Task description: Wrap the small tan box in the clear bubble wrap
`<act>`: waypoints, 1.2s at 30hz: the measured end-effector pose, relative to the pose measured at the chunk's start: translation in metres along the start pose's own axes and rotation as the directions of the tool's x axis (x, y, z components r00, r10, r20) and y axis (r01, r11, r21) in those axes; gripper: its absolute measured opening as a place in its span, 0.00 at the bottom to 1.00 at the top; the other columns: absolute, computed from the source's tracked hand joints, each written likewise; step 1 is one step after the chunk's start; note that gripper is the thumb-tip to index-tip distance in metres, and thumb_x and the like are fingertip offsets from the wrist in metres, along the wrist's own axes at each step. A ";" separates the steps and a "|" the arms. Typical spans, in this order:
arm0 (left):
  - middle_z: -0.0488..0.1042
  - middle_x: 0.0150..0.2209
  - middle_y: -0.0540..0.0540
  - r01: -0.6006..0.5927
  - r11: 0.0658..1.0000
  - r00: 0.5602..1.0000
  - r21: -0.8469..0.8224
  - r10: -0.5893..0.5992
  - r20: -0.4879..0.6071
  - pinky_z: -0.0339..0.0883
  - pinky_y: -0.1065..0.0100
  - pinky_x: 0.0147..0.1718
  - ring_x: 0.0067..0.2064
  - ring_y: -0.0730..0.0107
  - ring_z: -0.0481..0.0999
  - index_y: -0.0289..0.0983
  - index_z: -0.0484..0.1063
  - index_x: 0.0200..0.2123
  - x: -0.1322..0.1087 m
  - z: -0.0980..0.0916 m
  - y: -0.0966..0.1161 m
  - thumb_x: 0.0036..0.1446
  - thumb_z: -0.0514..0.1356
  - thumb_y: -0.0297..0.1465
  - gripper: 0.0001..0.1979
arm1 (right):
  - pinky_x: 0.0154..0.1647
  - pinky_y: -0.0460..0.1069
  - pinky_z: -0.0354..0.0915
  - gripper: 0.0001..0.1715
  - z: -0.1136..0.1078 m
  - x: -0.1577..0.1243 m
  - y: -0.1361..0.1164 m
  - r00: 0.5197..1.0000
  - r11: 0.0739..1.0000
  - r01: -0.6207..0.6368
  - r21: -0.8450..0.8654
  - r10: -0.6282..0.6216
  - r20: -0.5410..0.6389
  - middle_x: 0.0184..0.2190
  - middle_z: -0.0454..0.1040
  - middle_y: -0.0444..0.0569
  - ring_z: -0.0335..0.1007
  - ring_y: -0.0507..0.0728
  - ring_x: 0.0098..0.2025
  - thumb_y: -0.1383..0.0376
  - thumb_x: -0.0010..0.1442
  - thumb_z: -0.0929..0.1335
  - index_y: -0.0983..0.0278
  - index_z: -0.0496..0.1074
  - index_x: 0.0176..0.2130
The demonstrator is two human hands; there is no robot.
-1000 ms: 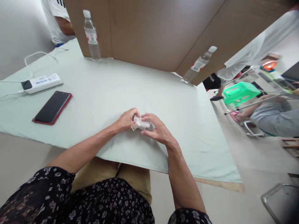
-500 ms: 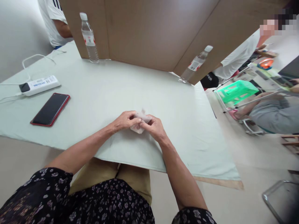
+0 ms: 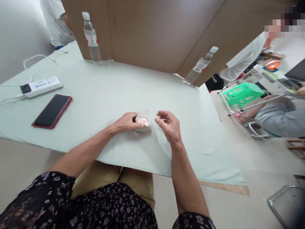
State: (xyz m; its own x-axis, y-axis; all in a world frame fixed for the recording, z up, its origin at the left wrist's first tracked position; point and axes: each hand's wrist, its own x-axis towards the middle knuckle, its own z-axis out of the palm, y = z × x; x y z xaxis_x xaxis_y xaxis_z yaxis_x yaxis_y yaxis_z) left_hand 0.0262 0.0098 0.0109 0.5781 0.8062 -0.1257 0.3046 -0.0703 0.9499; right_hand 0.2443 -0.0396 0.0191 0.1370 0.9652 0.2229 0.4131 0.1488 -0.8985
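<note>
My left hand [image 3: 128, 122] grips a small, pale, boxy packet [image 3: 143, 122] with a clear, crinkled plastic film around its top and faint pink marks on it. Its thumb lies across the near side, while the fingers behind are partly hidden. The packet rests on or just over the table's pale green cloth [image 3: 114, 92]; I cannot tell whether it touches. To the right of it, a short gap away, my right hand [image 3: 169, 125] is raised with thumb and bent fingers apart and nothing visible between them.
A phone with a red case [image 3: 52, 111] and a white power strip [image 3: 43, 86] with cables lie at left. Water bottles stand at the back left [image 3: 92, 41] and back right [image 3: 200, 65] by a brown cardboard screen [image 3: 147, 35]. Rightward are a green stool [image 3: 243, 94] and other people.
My right hand has let go of the packet and moved right, its fingers opening. My left hand keeps its hold, and more of the packet's top shows.
</note>
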 end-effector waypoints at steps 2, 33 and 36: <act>0.77 0.40 0.44 0.013 0.998 1.000 -0.065 -0.014 -0.006 0.64 0.67 0.36 0.39 0.63 0.74 0.33 0.76 0.45 0.000 -0.002 -0.001 0.50 0.66 0.44 0.24 | 0.41 0.53 0.68 0.26 0.001 -0.002 -0.002 0.994 0.997 0.064 -0.038 -0.060 0.091 0.46 0.78 0.51 0.74 0.58 0.42 0.53 0.52 0.75 0.60 0.73 0.48; 0.74 0.29 0.48 0.176 0.778 0.977 -0.603 -0.215 0.008 0.64 0.68 0.33 0.32 0.68 0.73 0.34 0.74 0.30 0.005 0.015 -0.006 0.49 0.67 0.40 0.14 | 0.40 0.52 0.67 0.14 0.023 -0.012 -0.009 0.954 0.989 0.130 -0.066 -0.107 0.280 0.40 0.81 0.48 0.74 0.59 0.42 0.55 0.53 0.73 0.59 0.78 0.38; 0.74 0.27 0.48 0.182 0.786 0.968 -0.591 -0.248 -0.032 0.63 0.68 0.31 0.30 0.69 0.72 0.34 0.74 0.28 0.005 0.016 -0.006 0.49 0.65 0.36 0.11 | 0.40 0.52 0.67 0.13 0.026 -0.013 -0.010 0.954 0.991 0.120 -0.064 -0.097 0.283 0.38 0.80 0.47 0.72 0.57 0.38 0.56 0.53 0.73 0.60 0.77 0.37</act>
State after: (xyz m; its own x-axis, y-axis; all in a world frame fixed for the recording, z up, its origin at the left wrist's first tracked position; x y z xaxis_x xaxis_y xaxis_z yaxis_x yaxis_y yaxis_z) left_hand 0.0400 0.0049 0.0000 0.4606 0.8166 -0.3478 -0.1026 0.4382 0.8930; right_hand 0.2151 -0.0479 0.0154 -0.1643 0.9674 0.1926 0.4834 0.2492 -0.8392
